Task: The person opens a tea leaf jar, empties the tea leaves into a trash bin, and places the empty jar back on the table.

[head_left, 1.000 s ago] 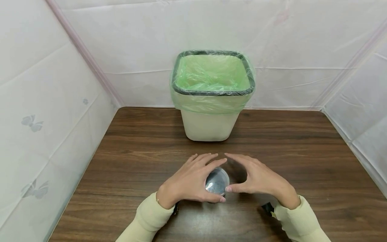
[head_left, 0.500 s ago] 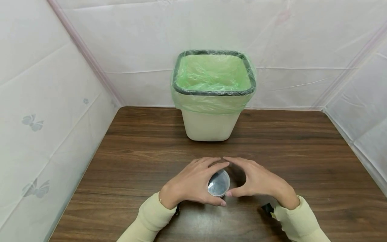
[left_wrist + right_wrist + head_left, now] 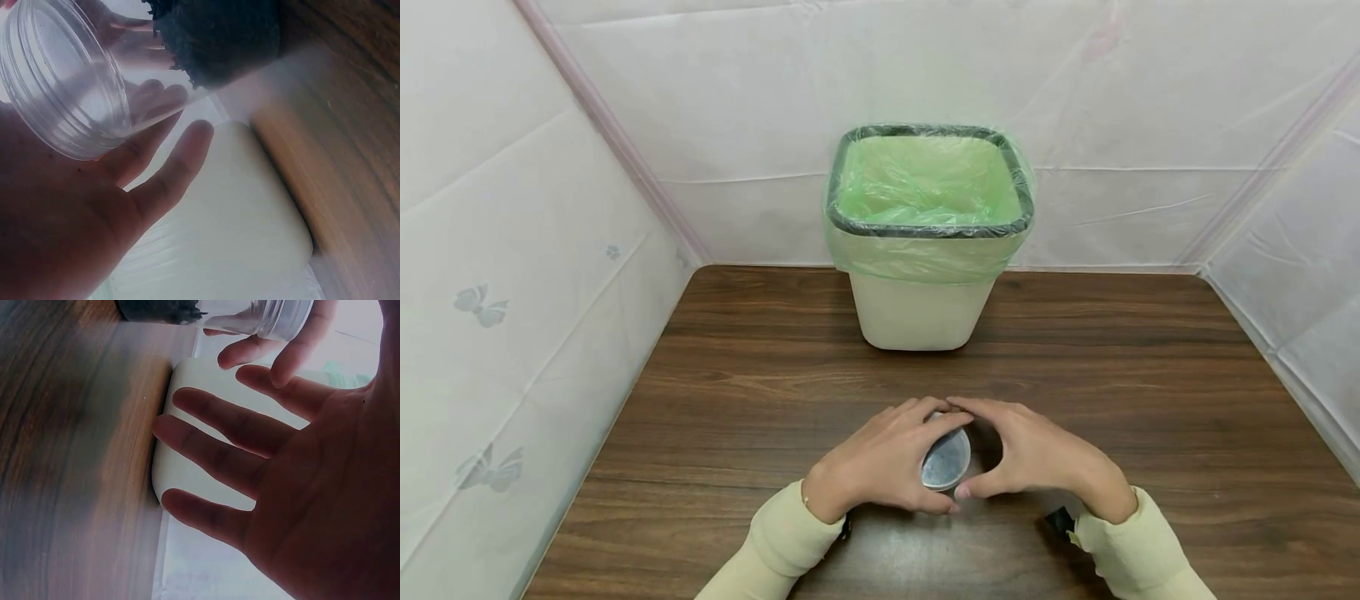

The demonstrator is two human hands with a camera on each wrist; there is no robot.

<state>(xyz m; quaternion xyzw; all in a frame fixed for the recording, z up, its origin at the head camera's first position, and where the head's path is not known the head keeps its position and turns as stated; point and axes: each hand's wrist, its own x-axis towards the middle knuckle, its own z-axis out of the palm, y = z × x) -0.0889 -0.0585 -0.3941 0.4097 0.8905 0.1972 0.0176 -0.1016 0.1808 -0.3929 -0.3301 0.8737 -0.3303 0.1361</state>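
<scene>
A clear round plastic jar [image 3: 946, 463] stands near the front middle of the table. Dark, ragged-edged stuff [image 3: 215, 44] fills its bottom part, and ridges ring its top end in the left wrist view. My left hand [image 3: 883, 462] grips the jar near its top from the left, fingers round the far side and thumb in front. Opposite it, my right hand [image 3: 1037, 450] is held with fingers extended; its thumb tip comes right at the jar's near right edge. In the right wrist view the fingers [image 3: 219, 459] of that hand are spread, with the jar [image 3: 234, 315] beyond them.
A cream bin [image 3: 925, 312] with a dark rim and a green plastic liner [image 3: 932, 179] stands behind the hands, at the back of the wooden table [image 3: 737, 375]. White sheeting [image 3: 737, 108] rises behind and on both sides.
Both hands have shifted slightly toward the front edge, the left one also a little to the right. The fingertips of the two hands have come together, and the jar's top has edged right.
</scene>
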